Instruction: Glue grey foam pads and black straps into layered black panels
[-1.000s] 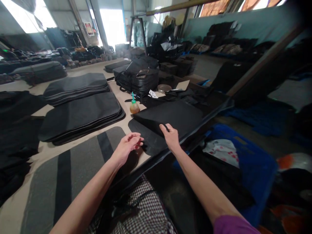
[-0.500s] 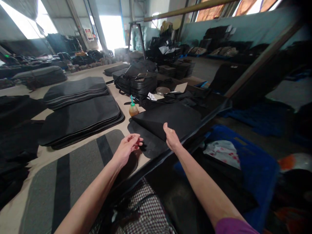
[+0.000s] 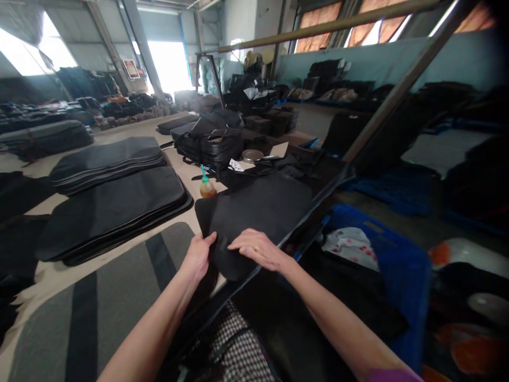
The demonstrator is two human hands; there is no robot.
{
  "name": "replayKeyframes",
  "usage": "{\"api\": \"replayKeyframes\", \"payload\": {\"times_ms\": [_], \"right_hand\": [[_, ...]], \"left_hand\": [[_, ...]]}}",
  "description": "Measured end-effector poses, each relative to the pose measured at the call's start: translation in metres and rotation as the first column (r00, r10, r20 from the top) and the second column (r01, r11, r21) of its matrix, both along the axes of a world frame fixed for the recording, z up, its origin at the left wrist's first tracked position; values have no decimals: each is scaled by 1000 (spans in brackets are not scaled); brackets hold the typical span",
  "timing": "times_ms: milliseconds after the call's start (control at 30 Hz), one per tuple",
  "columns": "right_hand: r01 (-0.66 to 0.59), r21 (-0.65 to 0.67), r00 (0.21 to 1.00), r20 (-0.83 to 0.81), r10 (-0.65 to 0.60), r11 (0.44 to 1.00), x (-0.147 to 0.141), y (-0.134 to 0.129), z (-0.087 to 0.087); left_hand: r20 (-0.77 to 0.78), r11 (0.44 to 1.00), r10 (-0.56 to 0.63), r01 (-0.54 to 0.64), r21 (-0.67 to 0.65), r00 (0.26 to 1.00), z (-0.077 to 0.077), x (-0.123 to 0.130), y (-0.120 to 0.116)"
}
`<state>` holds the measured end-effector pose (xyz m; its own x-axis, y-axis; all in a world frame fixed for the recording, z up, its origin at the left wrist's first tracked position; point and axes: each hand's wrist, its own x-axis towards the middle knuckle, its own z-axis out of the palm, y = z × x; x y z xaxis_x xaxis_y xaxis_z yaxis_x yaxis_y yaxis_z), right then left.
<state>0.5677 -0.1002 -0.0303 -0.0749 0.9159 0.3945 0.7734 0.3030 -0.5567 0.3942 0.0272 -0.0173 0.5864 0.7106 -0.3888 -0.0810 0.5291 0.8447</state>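
Note:
A black fabric panel (image 3: 258, 204) with rounded corners lies flat on the table in front of me. My left hand (image 3: 200, 253) pinches its left edge, thumb on top, the other fingers mostly hidden beneath. Just to the right, my right hand (image 3: 257, 249) rests palm down over the panel's near part with its fingers stretched out, holding nothing. On my left, close to the left hand, is a grey panel (image 3: 123, 286) crossed by two black strips. Beyond the black panel's far left corner stands a small bottle (image 3: 207, 188) of amber liquid with a green nozzle.
Two stacks of dark panels (image 3: 115, 212) lie on the left of the table (image 3: 181, 159). Farther back are a pile of black bags (image 3: 210, 140) and a round metal dish (image 3: 252, 155). A blue crate (image 3: 409, 276) holding cloth stands at my right, below the table edge.
The panel's lifted near flap has been laid down flat. My left hand has closed on its left edge, while my right hand has let go and flattened onto it. The view has shifted right.

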Motion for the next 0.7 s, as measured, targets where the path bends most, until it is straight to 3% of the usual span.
{"api": "replayKeyframes", "payload": {"times_ms": [33, 67, 100, 133, 233, 300, 400, 533, 700], "right_hand": [[182, -17, 983, 7, -182, 983, 15, -1, -1], [422, -36, 907, 20, -421, 906, 34, 0, -2], [620, -51, 784, 34, -619, 783, 55, 1, -2], [724, -59, 690, 48, -722, 688, 78, 2, -3], [876, -143, 479, 143, -866, 461, 141, 7, -7], [899, -216, 424, 218, -879, 380, 171, 11, -11], [891, -299, 425, 286, -859, 341, 195, 18, -15], [864, -385, 444, 280, -851, 324, 207, 26, -11], [875, -313, 432, 162, -887, 369, 200, 22, 3]], "left_hand": [[-12, 1000, 25, -25, 1, 1000, -2, -3, 1], [-15, 999, 34, -33, 2, 999, -2, -6, 2], [-12, 999, 32, -32, 4, 999, -3, -8, 3], [-13, 999, 31, -31, 6, 999, -3, -11, 3], [-32, 999, 34, -33, 20, 999, -2, -16, 4], [-46, 999, 19, -17, 41, 999, -3, -18, 4], [-57, 996, -12, 17, 88, 998, -6, -22, 5], [-51, 993, -37, 43, 114, 998, -8, -25, 7], [-32, 964, -66, 72, 255, 997, -9, -27, 10]]}}
